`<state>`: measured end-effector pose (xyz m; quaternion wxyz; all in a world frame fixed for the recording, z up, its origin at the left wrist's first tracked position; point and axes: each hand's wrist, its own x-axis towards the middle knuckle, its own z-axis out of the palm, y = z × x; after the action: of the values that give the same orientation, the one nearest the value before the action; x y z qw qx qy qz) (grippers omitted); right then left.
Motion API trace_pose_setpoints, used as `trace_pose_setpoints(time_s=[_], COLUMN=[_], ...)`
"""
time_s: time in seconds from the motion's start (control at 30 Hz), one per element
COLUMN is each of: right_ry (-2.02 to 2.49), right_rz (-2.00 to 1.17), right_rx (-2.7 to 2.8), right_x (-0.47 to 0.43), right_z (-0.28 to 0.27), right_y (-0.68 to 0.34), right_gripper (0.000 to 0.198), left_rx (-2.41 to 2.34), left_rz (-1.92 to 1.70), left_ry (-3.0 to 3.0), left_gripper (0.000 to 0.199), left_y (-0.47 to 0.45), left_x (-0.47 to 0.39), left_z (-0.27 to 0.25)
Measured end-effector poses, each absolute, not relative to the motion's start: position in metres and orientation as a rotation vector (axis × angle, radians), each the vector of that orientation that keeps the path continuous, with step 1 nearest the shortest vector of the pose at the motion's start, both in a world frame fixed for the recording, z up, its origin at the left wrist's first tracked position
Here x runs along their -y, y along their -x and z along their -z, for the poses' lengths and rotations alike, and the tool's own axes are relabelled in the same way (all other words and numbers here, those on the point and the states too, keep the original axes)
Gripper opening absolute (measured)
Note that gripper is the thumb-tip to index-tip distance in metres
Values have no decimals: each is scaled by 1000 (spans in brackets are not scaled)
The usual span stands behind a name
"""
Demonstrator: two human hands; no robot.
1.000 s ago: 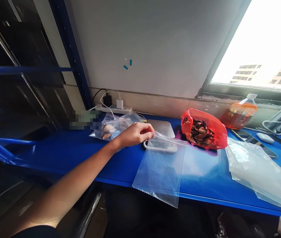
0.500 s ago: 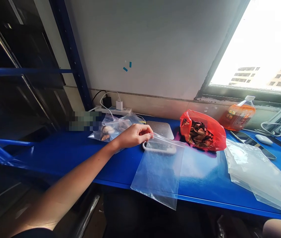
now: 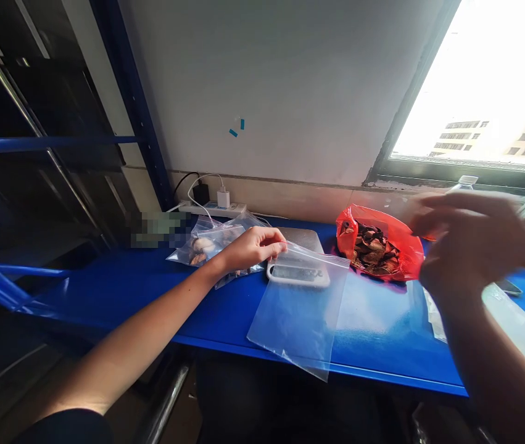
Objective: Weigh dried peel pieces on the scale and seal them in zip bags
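Note:
My left hand point(image 3: 262, 245) pinches the upper left corner of a clear zip-lock bag point(image 3: 292, 327), which hangs flat over the front edge of the table. Nothing shows inside that bag. Behind it, partly seen through the plastic, stands a small kitchen scale point(image 3: 301, 271) with a silver plate. My right hand point(image 3: 470, 240) is raised at the right and smeared by motion, so its fingers are hard to read. Nearest to it is an open red plastic bag point(image 3: 410, 253) with dark dried slices point(image 3: 376, 253) inside.
Filled clear bags point(image 3: 202, 246) lie left of the scale. A power strip point(image 3: 239, 209) with chargers runs along the wall. Flat clear bags point(image 3: 516, 320) are stacked at the right, partly behind my right arm. A blue shelf post point(image 3: 135, 105) rises at the left.
My right hand has come up from the lower right corner to beside the red bag, now covering most of the bottle and part of the bag stack. My left hand still holds the zip-lock bag.

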<state>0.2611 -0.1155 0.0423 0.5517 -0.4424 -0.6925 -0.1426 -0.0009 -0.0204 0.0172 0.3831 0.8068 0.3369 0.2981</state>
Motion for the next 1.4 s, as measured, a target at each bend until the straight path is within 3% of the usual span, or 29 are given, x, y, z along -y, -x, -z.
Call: trace_pose_setpoints(time_s=[0.07, 0.23, 0.4, 1.0, 1.4], right_ry=[1081, 1151, 1117, 1252, 1152], right_rz=[290, -34, -265, -218, -249], right_rx=[1709, 2015, 2014, 1919, 1691], right_x=[86, 53, 67, 67, 59], right_z=[-40, -9, 11, 24, 6], right_y=[-252, -230, -224, -201, -214], right_gripper=[20, 27, 34, 17, 17], left_rx=[-871, -756, -873, -1022, -1074], left_rz=[-775, -668, -817, -826, -1313], left_ry=[-2072, -2344, -2590, -2844, -2802], left_gripper=[13, 17, 15, 16, 15], left_y=[-7, -38, -47, -35, -12], left_x=[15, 11, 24, 35, 14], left_z=[-20, -18, -5, 4, -23])
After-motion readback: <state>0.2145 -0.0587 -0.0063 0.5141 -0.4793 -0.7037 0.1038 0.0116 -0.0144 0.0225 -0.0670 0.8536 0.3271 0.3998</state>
